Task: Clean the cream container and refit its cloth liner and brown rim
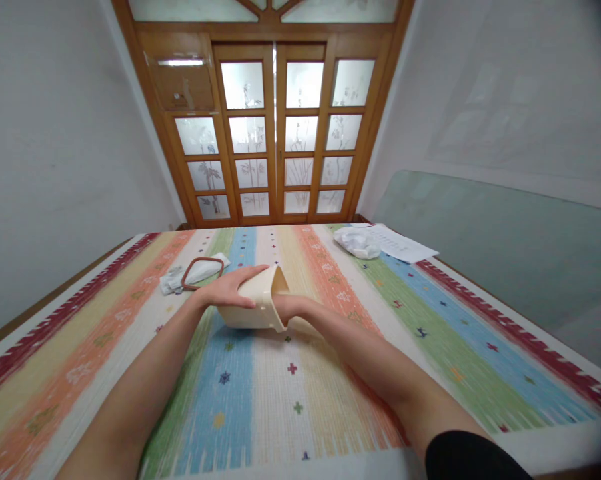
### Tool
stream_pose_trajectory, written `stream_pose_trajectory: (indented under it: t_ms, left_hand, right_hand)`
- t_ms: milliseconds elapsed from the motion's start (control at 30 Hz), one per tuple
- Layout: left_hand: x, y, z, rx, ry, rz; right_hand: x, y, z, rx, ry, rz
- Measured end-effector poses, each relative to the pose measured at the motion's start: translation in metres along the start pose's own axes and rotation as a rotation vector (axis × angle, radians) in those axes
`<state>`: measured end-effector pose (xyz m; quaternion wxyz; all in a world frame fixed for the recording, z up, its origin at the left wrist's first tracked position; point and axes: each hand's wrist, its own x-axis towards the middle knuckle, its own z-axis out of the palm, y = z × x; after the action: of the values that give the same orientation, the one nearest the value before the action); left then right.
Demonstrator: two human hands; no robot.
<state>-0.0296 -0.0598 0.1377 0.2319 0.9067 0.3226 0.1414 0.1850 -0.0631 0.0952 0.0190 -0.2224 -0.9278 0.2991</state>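
Note:
A small cream plastic bin (260, 303) lies tipped on its side near the middle of the table, its mouth turned to the right. My left hand (230, 287) wraps round its outer wall, thumb and fingers on opposite sides. Reaching in through the mouth is my right hand (289, 307), so its fingers are hidden inside. Just left of the bin, a brown rounded-square ring (203, 259) rests on a crumpled white plastic bag (170, 281).
A striped tablecloth (275, 400) covers the table. Toward the far right are another crumpled white plastic bag (357, 243) and printed paper sheets (403, 244). A glass panel (505, 233) leans at the right wall. Wooden glazed doors (275, 160) stand beyond.

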Motion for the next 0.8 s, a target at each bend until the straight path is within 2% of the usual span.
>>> stream_pose_trajectory:
  t_ms: [133,233,300,433,533,633,700,733,800]
  left_hand:
    - [0.0,-0.009,0.003,-0.061,0.051,0.013]
    - [0.005,-0.011,0.011,-0.053,0.098,0.001]
    - [0.009,-0.014,0.018,-0.021,0.14,0.017]
    - [0.014,-0.027,0.03,-0.053,0.258,0.043]
    - [0.014,-0.039,0.035,-0.115,0.342,0.017]
    - [0.014,-0.041,0.037,-0.104,0.345,0.011]
    - [0.014,-0.038,0.037,-0.083,0.33,0.02]
    - [0.015,-0.036,0.037,-0.078,0.323,0.027]
    - [0.015,-0.033,0.038,-0.079,0.315,0.042]
  right_hand:
    - [-0.027,0.007,-0.028,0.108,-0.103,0.137]
    - [-0.039,0.006,-0.042,0.15,-0.065,0.218]
    - [-0.038,0.003,-0.045,0.128,0.126,0.269]
    - [-0.026,-0.002,-0.041,0.055,0.648,0.317]
    - [-0.021,-0.003,-0.038,0.076,0.886,0.394]
    - [-0.023,-0.004,-0.037,0.096,1.12,0.399]
    - [-0.025,-0.004,-0.035,0.046,1.21,0.365]
    - [-0.025,-0.003,-0.033,0.005,1.204,0.342]
    - [-0.024,0.0,-0.031,-0.076,1.112,0.299]
